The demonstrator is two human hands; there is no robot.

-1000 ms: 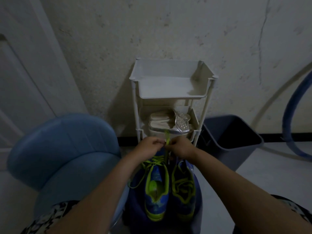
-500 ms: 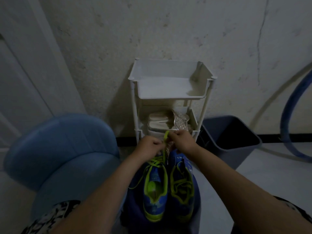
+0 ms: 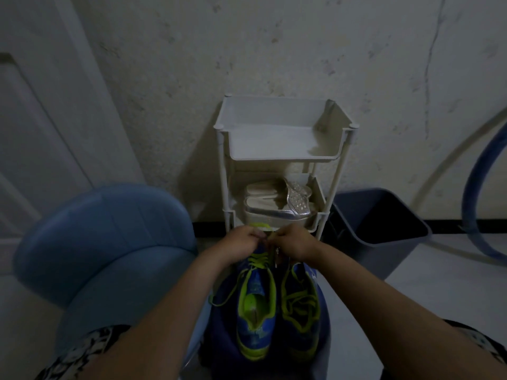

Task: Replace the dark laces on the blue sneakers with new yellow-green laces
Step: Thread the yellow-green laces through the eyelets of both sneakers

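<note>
Two blue sneakers with yellow-green trim stand side by side, toes away from me, on a dark blue surface. The left sneaker (image 3: 256, 311) carries a yellow-green lace (image 3: 259, 260) crossed through its front eyelets, with a loose end trailing off its left side (image 3: 222, 297). The right sneaker (image 3: 300, 308) has yellow-green lacing as well. My left hand (image 3: 241, 244) and my right hand (image 3: 292, 242) meet over the toe end of the left sneaker, each pinching the lace. A small loop of lace (image 3: 260, 225) shows above my fingers. The fingertips are hidden.
A white tiered rack (image 3: 282, 157) stands against the wall just beyond the shoes, with silver sandals (image 3: 277, 207) on its middle shelf. A dark bin (image 3: 384, 229) sits to the right, a blue hoop (image 3: 477, 204) at far right, a blue padded seat (image 3: 104, 242) on the left.
My hands have stayed together at the toe end of the left sneaker, shifting slightly. The lace loop now lies lower, just above my left fingers.
</note>
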